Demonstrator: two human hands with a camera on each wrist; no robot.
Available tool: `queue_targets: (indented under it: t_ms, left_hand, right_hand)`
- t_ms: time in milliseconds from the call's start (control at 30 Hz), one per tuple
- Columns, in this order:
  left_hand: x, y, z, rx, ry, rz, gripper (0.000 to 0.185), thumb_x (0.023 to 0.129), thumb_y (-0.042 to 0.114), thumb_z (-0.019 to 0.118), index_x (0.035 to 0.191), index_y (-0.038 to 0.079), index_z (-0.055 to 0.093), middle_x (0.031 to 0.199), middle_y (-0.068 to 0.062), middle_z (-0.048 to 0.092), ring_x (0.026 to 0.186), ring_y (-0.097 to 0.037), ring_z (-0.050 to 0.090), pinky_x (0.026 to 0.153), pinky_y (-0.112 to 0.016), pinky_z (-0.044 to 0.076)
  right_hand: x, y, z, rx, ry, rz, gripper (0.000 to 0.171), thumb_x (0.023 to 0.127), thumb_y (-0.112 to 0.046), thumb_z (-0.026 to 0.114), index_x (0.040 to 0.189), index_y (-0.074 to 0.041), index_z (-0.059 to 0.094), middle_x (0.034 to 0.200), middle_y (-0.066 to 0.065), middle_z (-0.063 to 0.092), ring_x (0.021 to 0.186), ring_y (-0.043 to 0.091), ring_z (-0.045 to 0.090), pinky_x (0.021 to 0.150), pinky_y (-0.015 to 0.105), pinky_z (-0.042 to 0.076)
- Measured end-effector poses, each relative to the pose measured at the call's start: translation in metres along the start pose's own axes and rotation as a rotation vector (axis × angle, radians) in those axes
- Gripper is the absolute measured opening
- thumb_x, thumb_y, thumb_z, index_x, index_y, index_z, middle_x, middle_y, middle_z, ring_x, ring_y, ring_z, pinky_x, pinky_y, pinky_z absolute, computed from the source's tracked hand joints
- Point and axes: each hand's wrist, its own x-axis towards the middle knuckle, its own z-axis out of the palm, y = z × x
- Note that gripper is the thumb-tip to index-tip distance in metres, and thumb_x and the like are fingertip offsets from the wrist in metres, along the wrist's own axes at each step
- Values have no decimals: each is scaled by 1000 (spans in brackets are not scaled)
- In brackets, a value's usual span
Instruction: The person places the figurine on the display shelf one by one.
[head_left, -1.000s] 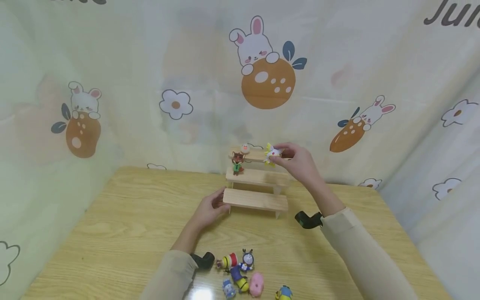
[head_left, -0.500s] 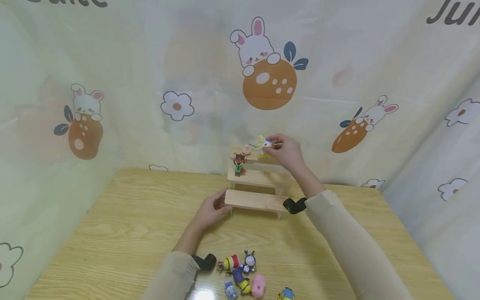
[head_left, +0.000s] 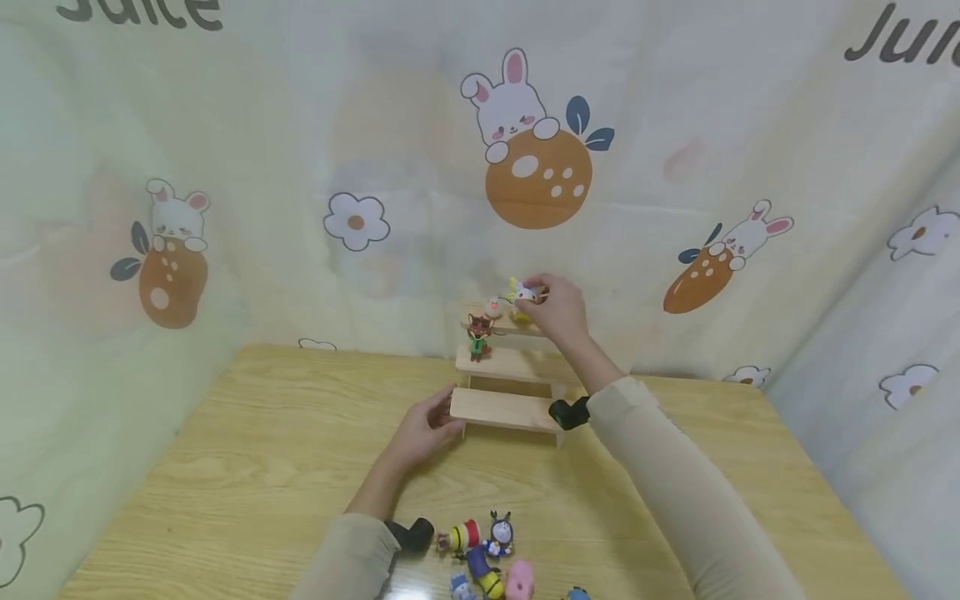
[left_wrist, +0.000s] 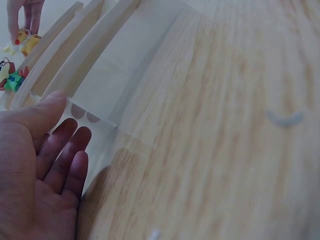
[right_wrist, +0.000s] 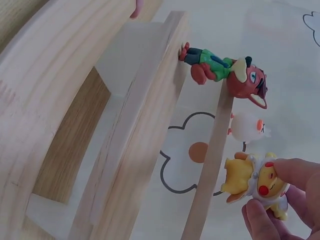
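A small yellow figurine with red cheeks and a white costume is between the thumb and fingers of my right hand. It is upright at the top step of a three-tier wooden stand, feet close to the board; whether they touch, I cannot tell. Beside it on that step sits a round white bird figurine. A fox figurine in a green shirt stands at the left of the middle step. My left hand holds the left end of the lowest step, thumb at the front corner, fingers by the clear side support.
On the near table lie several toys: a red-and-yellow figure, a dark blue horned one, a blue-and-yellow one, a pink one and a pale blue one. A printed curtain hangs behind the stand.
My right hand has moved left along the top step with the yellow figurine, bringing it next to the white bird and down toward the board. The left hand has stayed at the stand.
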Motion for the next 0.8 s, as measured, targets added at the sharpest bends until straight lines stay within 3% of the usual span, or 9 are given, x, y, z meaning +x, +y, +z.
queue_targets:
  t_ms: [800]
  left_hand:
    - [1, 0, 0, 11, -4, 18, 67, 89, 11, 66, 146, 3, 34, 127, -19, 59, 107, -27, 62, 93, -32, 52]
  right_hand:
    - [3, 3, 5, -56, 11, -21, 35, 86, -23, 69, 117, -8, 62, 104, 13, 60, 85, 24, 58, 66, 30, 47]
